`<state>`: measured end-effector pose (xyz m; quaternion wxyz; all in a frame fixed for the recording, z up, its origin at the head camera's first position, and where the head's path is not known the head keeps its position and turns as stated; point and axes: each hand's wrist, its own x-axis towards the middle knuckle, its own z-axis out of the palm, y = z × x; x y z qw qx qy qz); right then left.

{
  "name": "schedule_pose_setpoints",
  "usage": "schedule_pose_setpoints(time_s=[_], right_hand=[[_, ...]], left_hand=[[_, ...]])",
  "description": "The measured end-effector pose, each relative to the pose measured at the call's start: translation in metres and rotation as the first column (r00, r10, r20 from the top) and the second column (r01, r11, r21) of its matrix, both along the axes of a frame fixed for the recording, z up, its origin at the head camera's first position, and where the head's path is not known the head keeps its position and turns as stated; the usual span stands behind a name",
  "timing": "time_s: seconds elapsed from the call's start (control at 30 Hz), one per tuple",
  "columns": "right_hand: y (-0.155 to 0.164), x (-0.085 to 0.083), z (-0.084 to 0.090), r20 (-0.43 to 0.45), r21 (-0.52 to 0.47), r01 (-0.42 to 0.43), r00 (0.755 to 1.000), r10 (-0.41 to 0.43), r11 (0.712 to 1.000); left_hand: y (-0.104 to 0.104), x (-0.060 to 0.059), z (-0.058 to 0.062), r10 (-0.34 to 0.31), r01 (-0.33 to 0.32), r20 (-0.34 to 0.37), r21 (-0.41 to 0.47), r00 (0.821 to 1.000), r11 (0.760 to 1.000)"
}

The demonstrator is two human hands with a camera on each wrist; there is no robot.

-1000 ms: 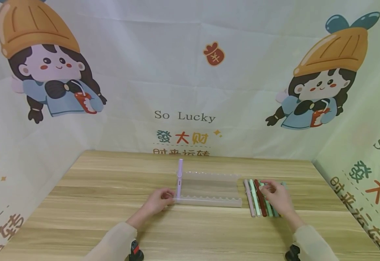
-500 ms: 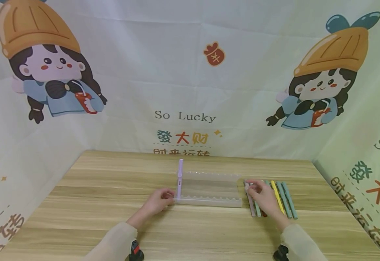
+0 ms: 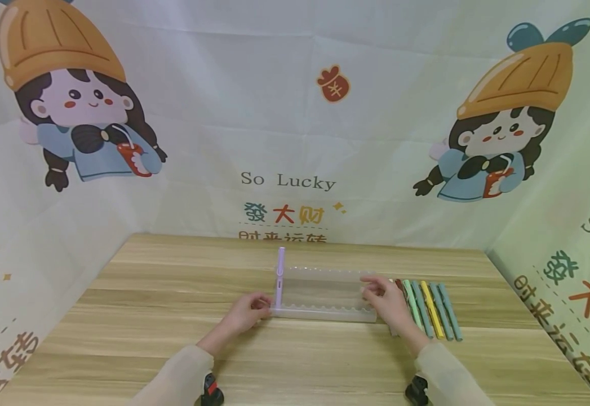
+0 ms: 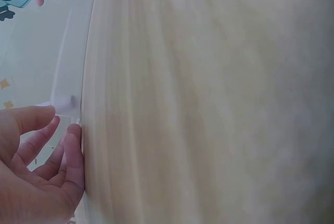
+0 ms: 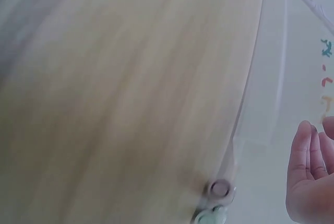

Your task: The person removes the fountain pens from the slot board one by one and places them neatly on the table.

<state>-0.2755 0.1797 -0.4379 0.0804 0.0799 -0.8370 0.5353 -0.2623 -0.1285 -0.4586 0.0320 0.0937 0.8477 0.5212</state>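
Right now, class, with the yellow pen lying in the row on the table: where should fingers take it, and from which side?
Pinch the yellow pen from above, near its middle. It lies flat on the table, closely flanked by the green pens, so a hand coming in from either side would probably knock them.

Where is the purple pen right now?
In the head view the purple pen lies in the leftmost slot of the clear pen rack in the middle of the wooden table, right beside the left hand.
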Motion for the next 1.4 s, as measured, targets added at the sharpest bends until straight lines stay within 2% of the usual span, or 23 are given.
schedule_pose_setpoints(time_s=[0.17, 0.27, 0.37, 0.5, 0.87, 1.17, 1.4], right_hand=[[-0.014, -0.004, 0.002, -0.04, -0.07, -0.047, 0.998, 0.044, 0.996], [-0.025, 0.002, 0.015, -0.065, -0.066, -0.061, 0.996, 0.057, 0.996], [-0.031, 0.001, 0.017, -0.073, -0.048, -0.068, 0.995, 0.065, 0.997], [-0.035, -0.009, 0.005, -0.057, -0.052, -0.09, 0.995, 0.087, 0.995], [-0.059, -0.012, 0.006, 0.001, -0.097, -0.119, 0.993, 0.12, 0.988], [-0.079, -0.018, 0.006, -0.02, -0.105, -0.137, 0.991, 0.135, 0.985], [-0.093, -0.021, 0.008, -0.085, -0.101, -0.129, 0.989, 0.121, 0.986]], left_hand=[[0.0, -0.001, -0.001, 0.003, -0.003, 0.002, 0.002, 1.0, 1.0], [0.0, -0.001, -0.001, 0.002, -0.002, -0.002, 0.0, 1.0, 1.0], [0.0, -0.001, 0.0, 0.005, -0.005, 0.001, -0.005, 1.0, 1.0], [0.0, 0.0, 0.0, 0.006, -0.006, 0.007, -0.007, 1.0, 1.0], [-0.002, -0.001, -0.001, -0.028, 0.028, -0.006, 0.012, 1.0, 1.0], [-0.002, -0.002, -0.001, -0.043, 0.043, -0.006, 0.014, 0.999, 0.999], [-0.002, -0.002, -0.001, -0.043, 0.043, 0.003, 0.021, 0.999, 0.999]])
